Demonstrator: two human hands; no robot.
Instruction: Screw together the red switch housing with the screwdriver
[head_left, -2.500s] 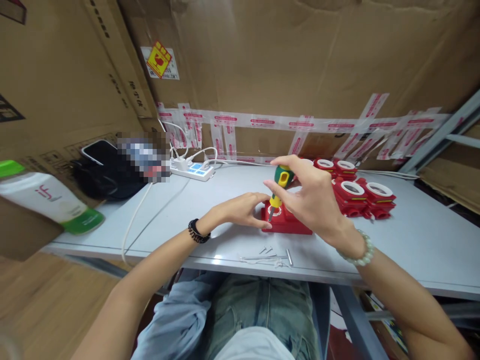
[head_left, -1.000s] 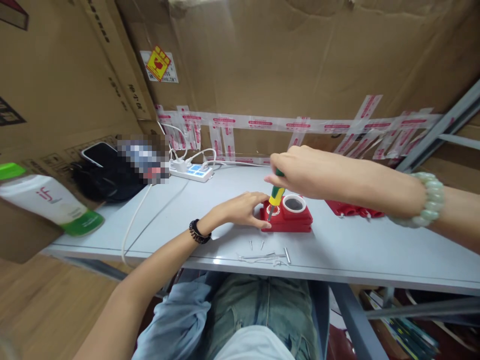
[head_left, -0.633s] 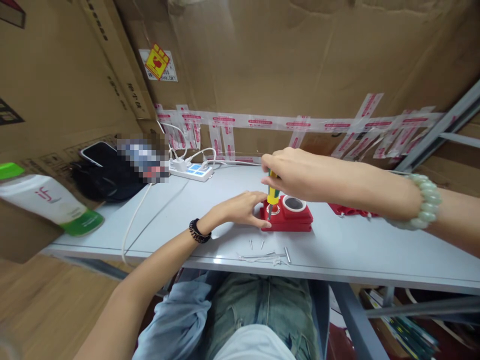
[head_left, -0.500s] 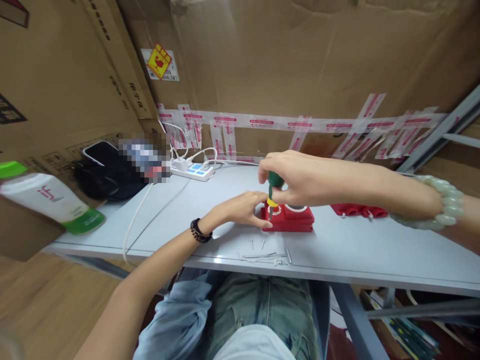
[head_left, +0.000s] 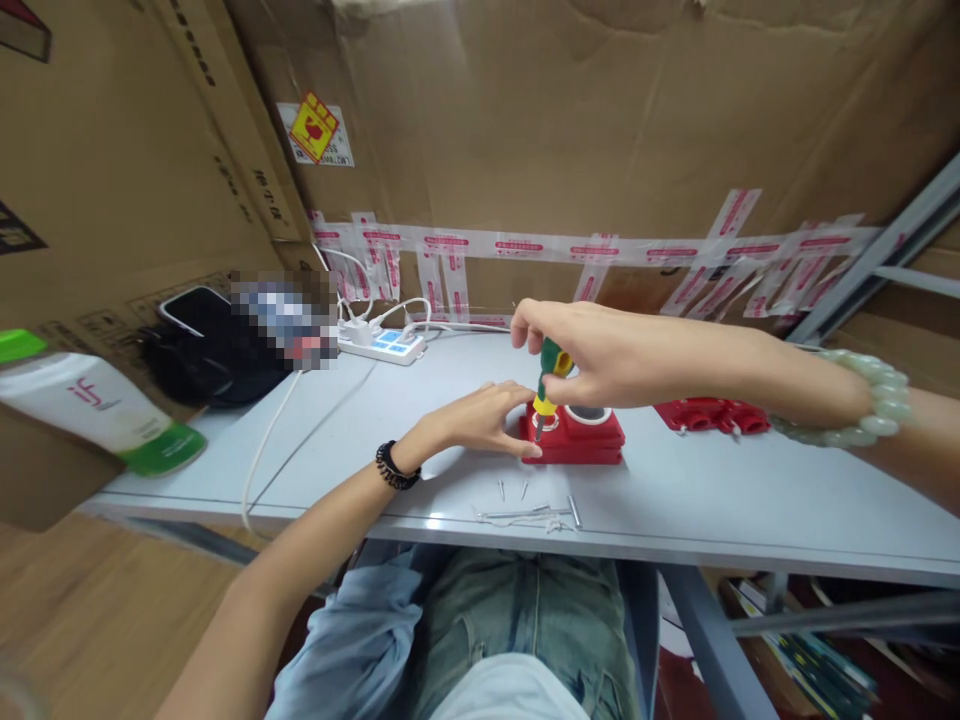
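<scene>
A: Where is the flat red plastic block with the white ring (head_left: 574, 437)?

B: On the grey bench (head_left: 712, 500), in the middle. The left hand (head_left: 480, 418) presses on its left end, fingers spread, gripping nothing.

A: And the small green and yellow screwdriver (head_left: 549, 380)?

B: The right hand (head_left: 581, 350) pinches its top. It stands almost straight up, tip down on the block. Tiny loose screws (head_left: 513, 489) lie nearer the body.

Grey metal surface (head_left: 750, 500): red plastic housing (head_left: 574, 440) at centre; loose steel screws (head_left: 514, 490) before it at the near edge; more red plastic housings (head_left: 711, 414) to its right; white power strip (head_left: 381, 346) behind left; white lotion bottle (head_left: 90, 405) lying far left.
</scene>
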